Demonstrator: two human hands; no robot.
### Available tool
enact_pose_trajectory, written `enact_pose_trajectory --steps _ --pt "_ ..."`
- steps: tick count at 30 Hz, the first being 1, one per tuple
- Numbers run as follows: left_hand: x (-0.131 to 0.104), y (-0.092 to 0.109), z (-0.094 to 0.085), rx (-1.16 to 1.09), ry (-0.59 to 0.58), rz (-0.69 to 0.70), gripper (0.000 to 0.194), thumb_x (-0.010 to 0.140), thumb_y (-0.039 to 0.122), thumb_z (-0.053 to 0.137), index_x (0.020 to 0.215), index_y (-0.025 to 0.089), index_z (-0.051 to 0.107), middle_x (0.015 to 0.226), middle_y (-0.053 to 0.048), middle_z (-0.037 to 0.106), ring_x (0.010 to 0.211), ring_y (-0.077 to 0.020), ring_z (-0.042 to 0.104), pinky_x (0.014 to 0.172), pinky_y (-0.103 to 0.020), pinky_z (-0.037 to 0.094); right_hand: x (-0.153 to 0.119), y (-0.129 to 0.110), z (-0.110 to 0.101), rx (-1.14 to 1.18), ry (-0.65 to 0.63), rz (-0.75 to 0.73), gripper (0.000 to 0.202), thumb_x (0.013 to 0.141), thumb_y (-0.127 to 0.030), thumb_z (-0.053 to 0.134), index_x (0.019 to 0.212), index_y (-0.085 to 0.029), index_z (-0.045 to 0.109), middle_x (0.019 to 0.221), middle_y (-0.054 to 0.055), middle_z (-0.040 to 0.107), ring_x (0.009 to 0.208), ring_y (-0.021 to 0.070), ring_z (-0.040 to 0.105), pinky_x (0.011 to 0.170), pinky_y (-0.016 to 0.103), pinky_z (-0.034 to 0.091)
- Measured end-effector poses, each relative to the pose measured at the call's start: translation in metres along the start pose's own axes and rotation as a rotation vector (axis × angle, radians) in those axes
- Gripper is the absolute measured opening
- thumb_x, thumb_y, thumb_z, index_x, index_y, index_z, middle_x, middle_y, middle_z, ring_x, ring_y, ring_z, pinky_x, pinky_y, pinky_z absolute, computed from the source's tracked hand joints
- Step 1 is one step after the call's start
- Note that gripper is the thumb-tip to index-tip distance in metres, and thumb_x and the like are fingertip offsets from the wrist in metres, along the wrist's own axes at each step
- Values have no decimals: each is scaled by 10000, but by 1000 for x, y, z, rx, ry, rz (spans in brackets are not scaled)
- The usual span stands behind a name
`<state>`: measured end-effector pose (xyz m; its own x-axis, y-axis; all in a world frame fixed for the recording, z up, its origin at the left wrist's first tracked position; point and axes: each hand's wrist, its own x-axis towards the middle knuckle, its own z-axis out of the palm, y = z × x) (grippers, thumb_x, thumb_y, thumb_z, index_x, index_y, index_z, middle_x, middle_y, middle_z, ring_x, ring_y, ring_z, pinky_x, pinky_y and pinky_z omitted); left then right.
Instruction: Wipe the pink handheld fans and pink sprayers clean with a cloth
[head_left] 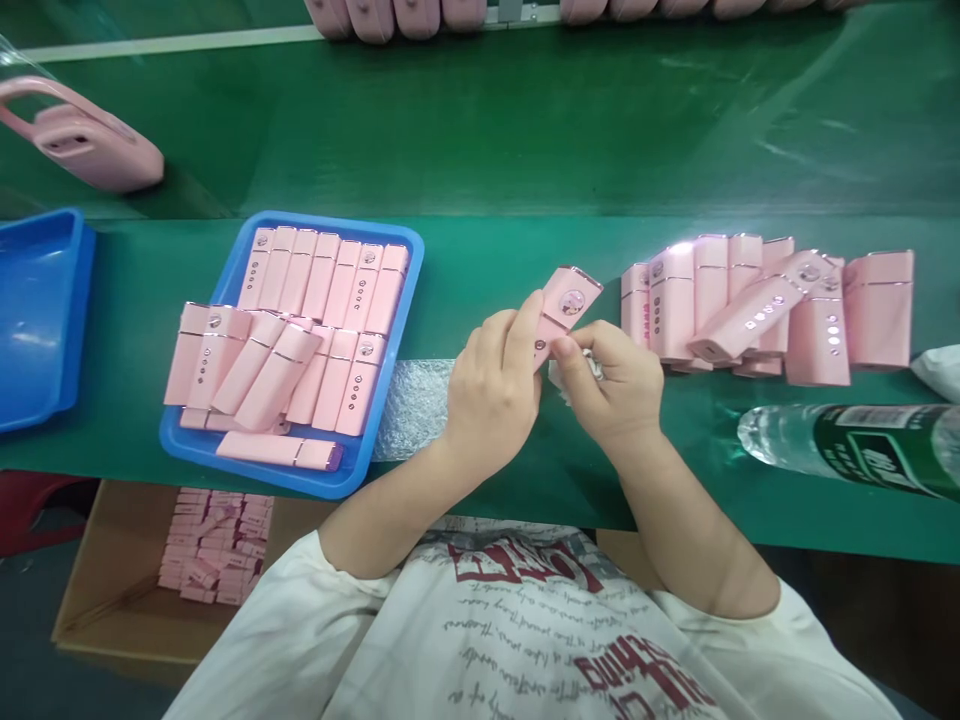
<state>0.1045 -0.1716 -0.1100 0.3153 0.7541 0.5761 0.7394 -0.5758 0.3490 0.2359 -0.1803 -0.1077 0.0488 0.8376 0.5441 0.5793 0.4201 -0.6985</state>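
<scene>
My left hand (491, 385) is wrapped round a slim pink box-shaped device (568, 295) with a shiny trim line and a round picture badge at its upper end. The device is tilted, and the fingers hide its lower part. My right hand (619, 385) pinches a crumpled white cloth or tissue (561, 382), its thumb against the device's side. To the right, several similar pink devices (673, 300) stand and lean in a cluster, one lying across the others. On the left, a blue tray (414, 265) holds rows of them, some piled loosely on top.
A bubble-wrap sheet (412, 400) lies between tray and hands. A water bottle (862, 445) lies at right, near a white object (937, 370). Another blue tray (37, 320) is far left. Below the table, a cardboard box (112, 560) contains pink devices. A pink handled item (105, 145) is upper left.
</scene>
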Motion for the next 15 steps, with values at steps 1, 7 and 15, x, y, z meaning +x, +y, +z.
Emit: enact_pose_trajectory --steps 1,7,15 --pt "0 0 -1 -8 -15 -4 384 941 192 403 1317 115 398 1118 -150 604 1015 -212 585 879 -322 486 0 0 0 16 5 5 264 935 -261 503 679 -198 516 577 -22 566 509 99 482 519 246 381" --pt "2 0 -6 -115 -69 -7 397 916 176 448 1308 124 405 1129 -137 595 1022 -204 574 893 -322 490 -1 -2 -3 72 76 71 243 913 -218 521 671 -191 517 601 -15 569 523 98 500 530 247 402" --pt "2 -4 -5 -144 -55 -23 466 887 138 464 1344 158 375 1167 -125 574 1071 -212 559 934 -356 484 0 2 -10 119 279 122 259 921 -260 539 677 -193 594 575 -20 589 504 98 545 487 242 423"
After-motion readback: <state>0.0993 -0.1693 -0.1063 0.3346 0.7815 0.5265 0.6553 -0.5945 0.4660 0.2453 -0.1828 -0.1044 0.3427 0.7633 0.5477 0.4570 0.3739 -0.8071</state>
